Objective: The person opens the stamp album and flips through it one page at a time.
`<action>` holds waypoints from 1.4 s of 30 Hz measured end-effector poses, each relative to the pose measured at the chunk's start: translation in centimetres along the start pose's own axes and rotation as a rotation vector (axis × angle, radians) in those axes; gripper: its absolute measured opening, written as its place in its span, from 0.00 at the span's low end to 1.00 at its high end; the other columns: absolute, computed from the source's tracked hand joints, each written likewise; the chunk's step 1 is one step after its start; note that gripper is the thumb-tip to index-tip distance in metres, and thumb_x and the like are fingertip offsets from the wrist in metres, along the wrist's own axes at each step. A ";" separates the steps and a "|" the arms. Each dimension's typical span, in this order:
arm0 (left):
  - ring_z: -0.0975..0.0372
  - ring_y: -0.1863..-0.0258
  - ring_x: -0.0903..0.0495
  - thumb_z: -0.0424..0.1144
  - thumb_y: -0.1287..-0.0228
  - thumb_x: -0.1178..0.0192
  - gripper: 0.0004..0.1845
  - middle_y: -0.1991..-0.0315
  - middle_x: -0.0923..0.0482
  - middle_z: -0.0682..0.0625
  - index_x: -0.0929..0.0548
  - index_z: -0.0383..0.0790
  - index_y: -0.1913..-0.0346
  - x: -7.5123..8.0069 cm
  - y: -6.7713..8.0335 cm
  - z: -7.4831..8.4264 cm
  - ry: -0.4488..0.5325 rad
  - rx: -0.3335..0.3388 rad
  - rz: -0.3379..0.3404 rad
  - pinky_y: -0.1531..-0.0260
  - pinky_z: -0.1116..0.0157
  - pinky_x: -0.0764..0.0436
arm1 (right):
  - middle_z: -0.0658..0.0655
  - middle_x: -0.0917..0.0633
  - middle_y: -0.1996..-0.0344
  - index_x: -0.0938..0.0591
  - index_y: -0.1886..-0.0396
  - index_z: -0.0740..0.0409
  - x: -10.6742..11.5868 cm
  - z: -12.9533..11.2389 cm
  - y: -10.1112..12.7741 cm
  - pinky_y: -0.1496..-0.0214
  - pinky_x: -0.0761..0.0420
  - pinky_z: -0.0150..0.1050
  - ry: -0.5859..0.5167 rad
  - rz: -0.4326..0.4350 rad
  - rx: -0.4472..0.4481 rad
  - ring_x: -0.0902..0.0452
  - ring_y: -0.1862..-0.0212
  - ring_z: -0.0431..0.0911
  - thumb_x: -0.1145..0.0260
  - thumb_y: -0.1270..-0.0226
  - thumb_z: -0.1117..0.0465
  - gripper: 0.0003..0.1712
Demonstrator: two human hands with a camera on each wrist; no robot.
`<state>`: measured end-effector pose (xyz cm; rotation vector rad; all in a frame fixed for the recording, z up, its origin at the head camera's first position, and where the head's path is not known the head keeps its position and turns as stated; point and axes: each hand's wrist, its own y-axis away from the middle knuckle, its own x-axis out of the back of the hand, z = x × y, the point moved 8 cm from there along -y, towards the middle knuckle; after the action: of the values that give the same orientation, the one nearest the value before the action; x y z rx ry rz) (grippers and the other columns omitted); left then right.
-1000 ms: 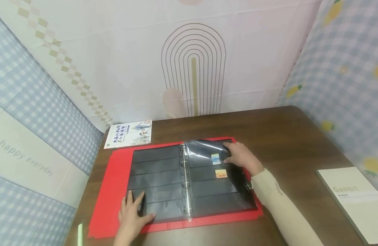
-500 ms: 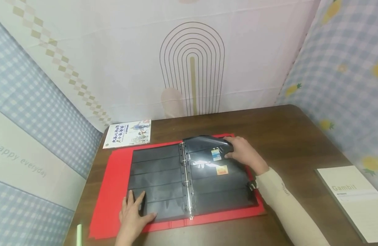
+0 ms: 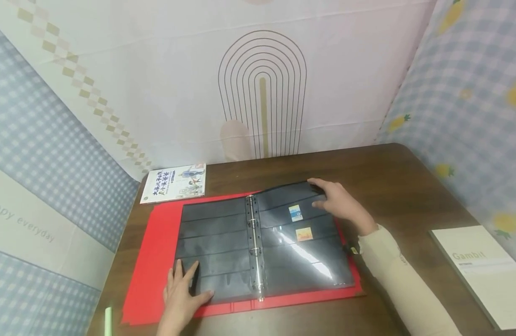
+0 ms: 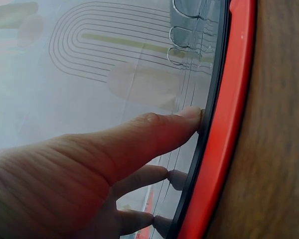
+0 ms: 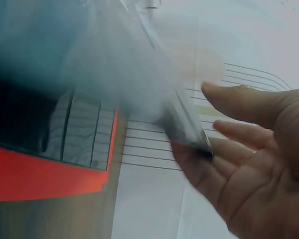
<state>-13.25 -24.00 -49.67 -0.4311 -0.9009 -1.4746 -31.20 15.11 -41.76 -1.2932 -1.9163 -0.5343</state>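
Black pocket page [image 3: 283, 266], the right-hand one in the open red binder [image 3: 146, 261] on the table [image 3: 380, 182], has just changed shape under your right hand [image 3: 341, 201]: half a second ago its far outer corner curled over in a hump, and now its top edge runs nearly straight, slanting up to that corner and hiding the red border behind. The corner seems to have come free of whatever lies beneath, while the inner edge sits at the rings [image 3: 254, 252]. The blue stamp [image 3: 296, 213] and the orange stamp [image 3: 304, 234] lie where they were on the page, apart from each other.

Your right arm reaches in from the lower right, the hand at the raised corner. Its fingers are parted, not pinching: in the right wrist view the page edge lies against one finger and your thumb stands clear. Your left hand [image 3: 180, 295] hasn't shifted, fingers spread and resting on the left page [image 3: 216, 238], thumb tip near its lower edge.
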 end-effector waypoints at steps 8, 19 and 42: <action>0.28 0.26 0.67 0.43 0.51 0.22 0.49 0.24 0.63 0.23 0.33 0.32 0.26 0.0 0.2 0.0 0.005 0.010 0.007 0.36 0.26 0.61 | 0.69 0.57 0.20 0.63 0.17 0.56 0.7 -0.4 0.3 0.38 0.24 0.56 -0.458 -0.084 0.016 0.36 0.32 0.72 0.39 0.38 0.79 0.59; 0.28 0.26 0.66 0.42 0.49 0.22 0.48 0.23 0.64 0.23 0.33 0.33 0.26 0.5 0.3 0.0 0.001 -0.020 0.024 0.37 0.25 0.60 | 0.74 0.51 0.22 0.53 0.21 0.71 -0.8 -0.5 3.3 0.41 0.22 0.59 -0.405 -0.403 -0.059 0.45 0.27 0.70 0.38 0.25 0.60 0.46; 0.29 0.26 0.67 0.43 0.50 0.23 0.48 0.23 0.63 0.24 0.33 0.33 0.26 0.0 0.4 0.0 0.025 -0.041 0.033 0.35 0.27 0.62 | 0.80 0.44 0.27 0.50 0.21 0.72 -0.1 -1.8 5.0 0.55 0.16 0.51 -0.462 -0.280 -0.076 0.29 0.38 0.67 0.40 0.24 0.59 0.43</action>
<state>-12.83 -24.01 -49.54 -0.4550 -0.8411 -1.4675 -26.01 15.80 -41.00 -1.2826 -2.5060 -0.4780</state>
